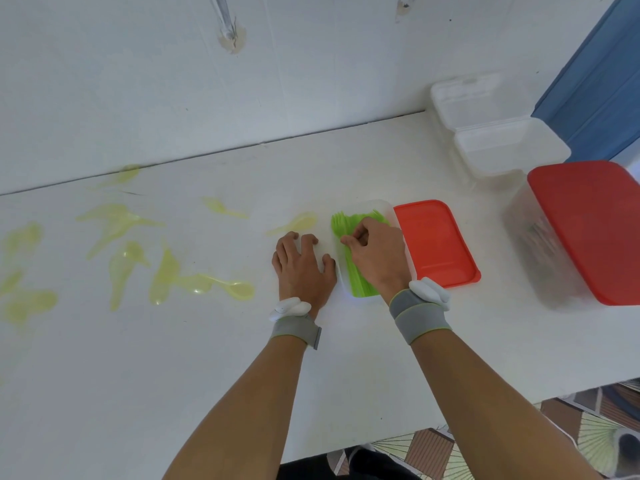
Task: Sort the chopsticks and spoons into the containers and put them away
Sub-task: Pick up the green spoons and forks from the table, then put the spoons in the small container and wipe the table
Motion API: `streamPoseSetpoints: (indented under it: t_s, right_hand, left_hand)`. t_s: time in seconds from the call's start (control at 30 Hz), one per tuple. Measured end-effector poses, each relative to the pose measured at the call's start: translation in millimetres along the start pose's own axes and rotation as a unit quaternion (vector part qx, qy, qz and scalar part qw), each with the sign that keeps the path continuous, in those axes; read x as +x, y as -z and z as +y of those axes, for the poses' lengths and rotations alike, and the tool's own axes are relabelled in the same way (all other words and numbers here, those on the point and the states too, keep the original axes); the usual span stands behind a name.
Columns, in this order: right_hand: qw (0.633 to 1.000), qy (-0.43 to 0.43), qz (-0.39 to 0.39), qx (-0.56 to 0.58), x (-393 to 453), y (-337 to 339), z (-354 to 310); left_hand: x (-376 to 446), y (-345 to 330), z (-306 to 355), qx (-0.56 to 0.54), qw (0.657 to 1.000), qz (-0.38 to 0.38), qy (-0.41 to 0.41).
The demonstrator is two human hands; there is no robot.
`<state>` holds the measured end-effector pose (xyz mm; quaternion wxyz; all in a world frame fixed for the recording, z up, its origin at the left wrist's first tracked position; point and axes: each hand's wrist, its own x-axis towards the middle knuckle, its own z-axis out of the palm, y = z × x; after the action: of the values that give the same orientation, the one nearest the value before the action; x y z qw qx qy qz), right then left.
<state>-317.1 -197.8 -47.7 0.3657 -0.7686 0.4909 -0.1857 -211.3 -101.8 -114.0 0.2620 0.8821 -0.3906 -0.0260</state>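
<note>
Nearest, the left hand (304, 263) rests flat, fingers spread, beside the clear container (363, 244) mid-worktop. The right hand (375, 252) curls inside it, pinching the green forks (360, 282), apparently tidying them. Next: gather the yellow spoons (138, 258), roughly a dozen, scattered leftward. Two red lids (436, 240); one white box (498, 140) at the far right corner.
</note>
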Motion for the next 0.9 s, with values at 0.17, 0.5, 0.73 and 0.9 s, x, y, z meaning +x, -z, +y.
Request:
streamPoseSetpoints:
  t_s: [0.17,0.5,0.73,0.9]
  right_hand:
    - [1.0,0.008,0.02,-0.02,-8,3,-10]
    - [0.99,0.121,0.003,0.07,-35,-25,-60]
    - [0.986,0.122,-0.103,-0.039,-75,-92,-64]
    - [0.966,0.144,-0.049,-0.21,-92,-129,-44]
  left_hand:
    - [-2,4,1,-0.032,0.999,-0.022,0.009]
    - [-4,70,-21,-0.116,0.993,-0.021,-0.031]
    - [-4,123,-96,-0.013,0.998,-0.05,-0.027]
    - [-1,130,-122,0.054,0.983,-0.136,-0.112]
